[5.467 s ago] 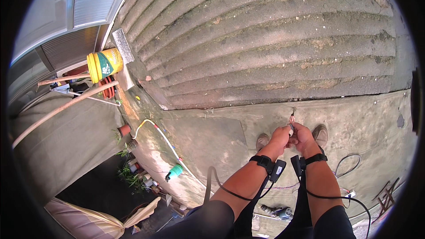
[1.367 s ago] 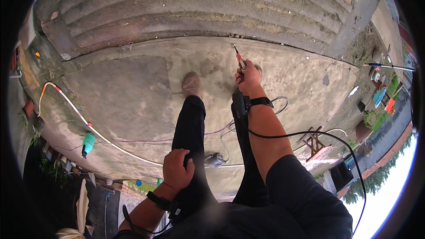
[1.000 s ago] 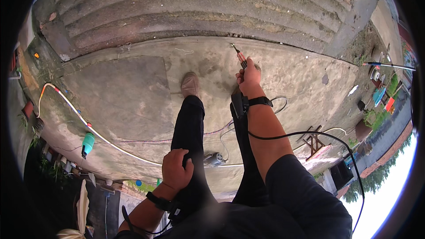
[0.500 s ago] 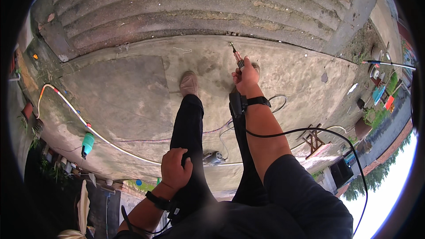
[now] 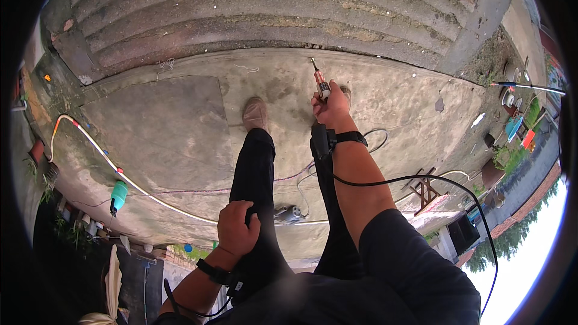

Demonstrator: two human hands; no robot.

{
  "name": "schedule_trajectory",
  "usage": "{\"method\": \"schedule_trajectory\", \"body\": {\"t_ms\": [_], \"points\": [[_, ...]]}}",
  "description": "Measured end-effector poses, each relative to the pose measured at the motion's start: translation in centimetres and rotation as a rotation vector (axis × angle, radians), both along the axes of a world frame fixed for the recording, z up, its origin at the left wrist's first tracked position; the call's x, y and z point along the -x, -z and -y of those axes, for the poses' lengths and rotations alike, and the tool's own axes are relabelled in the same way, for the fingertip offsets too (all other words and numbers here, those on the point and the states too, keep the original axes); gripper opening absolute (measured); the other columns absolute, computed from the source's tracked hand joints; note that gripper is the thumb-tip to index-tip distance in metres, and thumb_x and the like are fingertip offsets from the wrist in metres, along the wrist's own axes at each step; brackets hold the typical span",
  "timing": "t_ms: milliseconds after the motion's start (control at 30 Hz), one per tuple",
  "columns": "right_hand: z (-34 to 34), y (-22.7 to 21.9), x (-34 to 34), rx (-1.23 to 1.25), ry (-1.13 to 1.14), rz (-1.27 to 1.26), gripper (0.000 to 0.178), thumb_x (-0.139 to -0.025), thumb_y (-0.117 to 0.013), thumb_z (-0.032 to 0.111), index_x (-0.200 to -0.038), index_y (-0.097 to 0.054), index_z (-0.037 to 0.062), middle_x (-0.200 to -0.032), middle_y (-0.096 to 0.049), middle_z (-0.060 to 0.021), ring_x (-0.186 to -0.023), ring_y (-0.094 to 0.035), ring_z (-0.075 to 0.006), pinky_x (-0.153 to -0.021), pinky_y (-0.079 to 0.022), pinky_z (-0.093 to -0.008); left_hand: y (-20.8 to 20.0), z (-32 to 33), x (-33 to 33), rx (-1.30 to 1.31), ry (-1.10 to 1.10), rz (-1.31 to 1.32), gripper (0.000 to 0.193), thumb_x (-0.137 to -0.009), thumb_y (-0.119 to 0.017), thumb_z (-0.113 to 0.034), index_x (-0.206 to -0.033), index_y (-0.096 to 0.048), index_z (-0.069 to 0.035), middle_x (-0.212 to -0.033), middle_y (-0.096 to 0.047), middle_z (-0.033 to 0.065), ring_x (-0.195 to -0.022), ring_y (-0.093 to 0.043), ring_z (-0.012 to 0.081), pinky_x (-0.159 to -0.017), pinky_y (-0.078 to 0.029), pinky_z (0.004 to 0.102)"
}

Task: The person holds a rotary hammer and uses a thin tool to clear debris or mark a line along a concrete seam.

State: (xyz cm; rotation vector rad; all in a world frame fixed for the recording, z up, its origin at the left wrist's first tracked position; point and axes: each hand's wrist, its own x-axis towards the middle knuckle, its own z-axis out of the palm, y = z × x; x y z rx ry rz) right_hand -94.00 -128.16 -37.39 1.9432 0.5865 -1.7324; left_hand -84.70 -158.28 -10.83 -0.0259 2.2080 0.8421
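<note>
My right hand (image 5: pixel 333 105) is wrapped round the handle of a screwdriver (image 5: pixel 321 82), which has a reddish and dark grip. Its thin dark shaft points forward, toward the ribbed concrete, and the tip is over the paving. Closer to my body, my left hand (image 5: pixel 239 229) rests by my left thigh. Its fingers bend loosely with the thumb apart, and no object shows in it. Dark bands with small devices circle both wrists, and a black cable runs from the right one.
Ribbed concrete (image 5: pixel 271 9) rises beyond my feet. A white hose (image 5: pixel 90 136) curves along the left, near a green bottle (image 5: pixel 118 197). A grey power tool (image 5: pixel 288 215) with a cord lies by my legs. A wooden stool (image 5: pixel 425 194) stands at the right.
My right hand has shifted slightly left and tilted, turning the screwdriver's handle a little upright. The left hand stays beside the thigh.
</note>
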Motion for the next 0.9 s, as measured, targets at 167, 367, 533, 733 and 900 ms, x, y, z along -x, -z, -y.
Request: {"method": "schedule_trajectory", "body": {"t_ms": [167,367,533,733,900], "points": [[1.1,1.3,-1.2,-0.759,-1.104,-0.050,0.051,-0.088,-0.061,0.050,-0.118,-0.059,0.0103,-0.088,-0.062,-0.0092,-0.066,-0.064,-0.0220,-0.053,-0.049,-0.0354,0.0,-0.1,0.0,0.010,0.012,-0.002,0.029,-0.077,-0.066,-0.012,-0.105,-0.061,-0.002,-0.099,-0.064,0.0170,-0.095,-0.061,0.0357,-0.084,-0.047,0.0445],[2.5,-0.8,0.4,-0.829,-0.870,-0.005,0.050,-0.087,-0.062,0.048,-0.118,-0.059,0.0088,-0.097,-0.062,-0.0094,-0.055,-0.060,-0.0222,-0.047,-0.043,-0.0351,-0.1,-0.1,-0.1,0.024,0.001,0.017,0.030,-0.077,-0.066,-0.012,-0.105,-0.061,-0.003,-0.100,-0.065,0.0172,-0.096,-0.061,0.0356,-0.085,-0.047,0.0445],[1.2,-0.9,0.8,-0.198,-0.244,0.034,0.050,-0.085,-0.065,0.041,-0.121,-0.056,0.0081,-0.089,-0.063,-0.0087,-0.055,-0.060,-0.0219,-0.047,-0.042,-0.0353,-0.4,-0.2,0.2,0.028,0.000,0.033,0.028,-0.079,-0.065,-0.010,-0.106,-0.062,-0.003,-0.104,-0.064,0.0169,-0.099,-0.061,0.0358,-0.087,-0.048,0.0430],[2.2,3.5,-3.6,-1.106,-1.194,-0.029,0.037,-0.087,-0.062,0.036,-0.112,-0.057,0.0094,-0.079,-0.062,-0.0079,-0.062,-0.061,-0.0195,-0.049,-0.041,-0.0325,0.1,-0.4,0.2,0.010,0.001,0.020,0.029,-0.078,-0.065,-0.012,-0.105,-0.062,-0.002,-0.101,-0.065,0.0173,-0.096,-0.061,0.0355,-0.085,-0.047,0.0444],[2.2,-1.8,1.1,-0.106,-0.157,0.021,0.040,-0.086,-0.065,0.032,-0.118,-0.056,0.0091,-0.084,-0.062,-0.0079,-0.061,-0.060,-0.0188,-0.049,-0.041,-0.0318,-0.1,-0.4,0.2,0.022,-0.009,0.025,0.029,-0.078,-0.065,-0.012,-0.105,-0.062,-0.002,-0.100,-0.065,0.0176,-0.095,-0.061,0.0356,-0.085,-0.047,0.0444]]}}
